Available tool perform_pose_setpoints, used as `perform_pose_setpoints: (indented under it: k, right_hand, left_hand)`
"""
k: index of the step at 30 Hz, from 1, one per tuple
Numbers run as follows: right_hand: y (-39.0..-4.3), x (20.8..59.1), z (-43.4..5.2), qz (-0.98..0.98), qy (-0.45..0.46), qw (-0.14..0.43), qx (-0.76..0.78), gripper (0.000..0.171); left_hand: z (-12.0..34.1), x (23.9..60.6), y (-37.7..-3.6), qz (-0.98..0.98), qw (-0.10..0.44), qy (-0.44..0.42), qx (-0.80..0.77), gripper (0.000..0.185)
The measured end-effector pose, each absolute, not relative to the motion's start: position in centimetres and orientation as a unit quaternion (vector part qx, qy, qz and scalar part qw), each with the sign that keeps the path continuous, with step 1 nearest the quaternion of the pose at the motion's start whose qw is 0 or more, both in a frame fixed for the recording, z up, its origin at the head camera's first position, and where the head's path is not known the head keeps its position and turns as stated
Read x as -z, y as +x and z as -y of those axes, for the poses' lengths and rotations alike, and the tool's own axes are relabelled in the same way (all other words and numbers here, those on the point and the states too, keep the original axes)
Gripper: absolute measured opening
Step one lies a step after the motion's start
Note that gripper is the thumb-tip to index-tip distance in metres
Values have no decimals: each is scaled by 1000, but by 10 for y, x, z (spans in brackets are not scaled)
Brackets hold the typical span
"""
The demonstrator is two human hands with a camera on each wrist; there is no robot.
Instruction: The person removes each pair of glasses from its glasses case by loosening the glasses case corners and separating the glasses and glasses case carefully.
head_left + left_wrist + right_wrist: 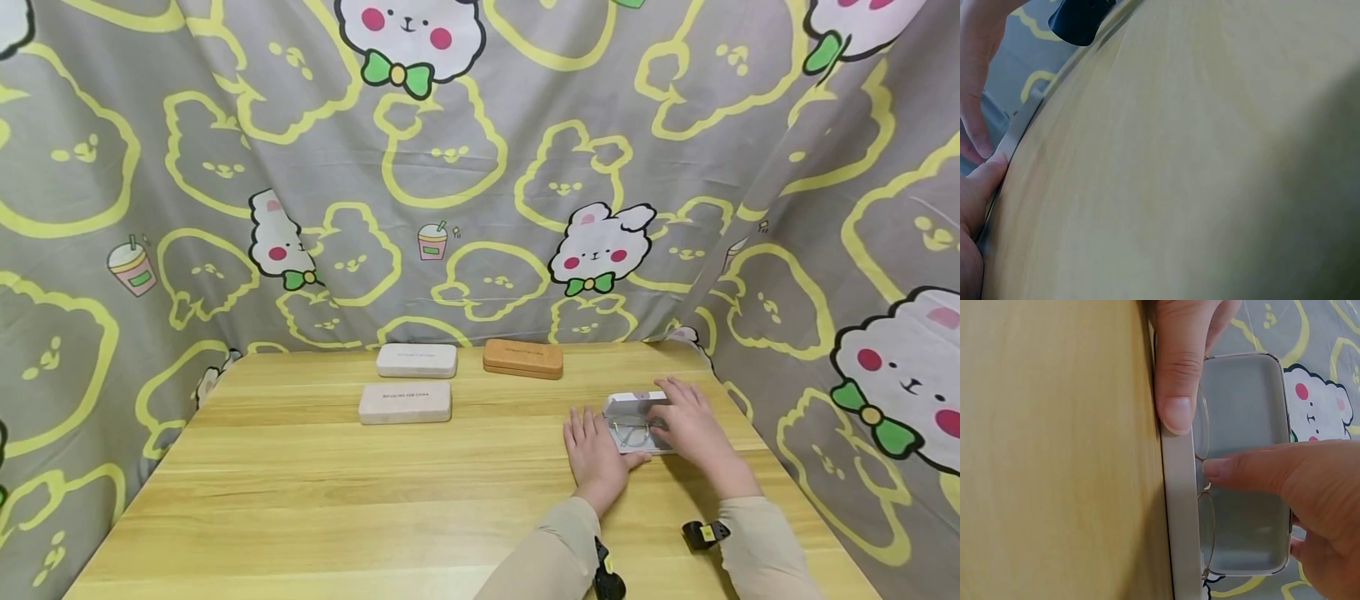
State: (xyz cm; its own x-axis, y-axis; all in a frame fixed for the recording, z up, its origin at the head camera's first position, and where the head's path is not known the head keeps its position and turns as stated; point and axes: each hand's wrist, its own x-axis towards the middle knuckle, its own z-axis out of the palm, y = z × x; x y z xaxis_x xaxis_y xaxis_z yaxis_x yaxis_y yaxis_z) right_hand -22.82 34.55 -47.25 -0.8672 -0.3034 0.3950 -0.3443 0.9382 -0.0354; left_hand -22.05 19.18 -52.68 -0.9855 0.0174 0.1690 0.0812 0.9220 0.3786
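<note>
— Where's the open glasses case (pixel 637 417)?
— Near the counter's (pixel 300 483) right edge, long axis across. Left hand (pixel 596 454) rests flat, thumb on its rim; right hand (pixel 693 429), fingers extended, presses the glasses (pixel 1202 487) inside.

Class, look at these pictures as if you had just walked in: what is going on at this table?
A person sits at a light wooden table with an open grey glasses case near its right edge. Thin wire-framed glasses lie inside. The left hand steadies the case's near edge, thumb on the rim, while the right hand reaches in, a fingertip touching the frame. Further back lie three closed cases: two pale beige cases and a tan leather-look case, all untouched.
</note>
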Motion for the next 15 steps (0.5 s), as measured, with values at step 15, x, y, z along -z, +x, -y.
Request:
perform_pose_setpoints:
  k: [15]
  right_hand:
    - [-229, 474, -346, 963, 166, 200, -66, 20]
  left_hand:
    - [-192, 529, -221, 977, 84, -27, 193, 101]
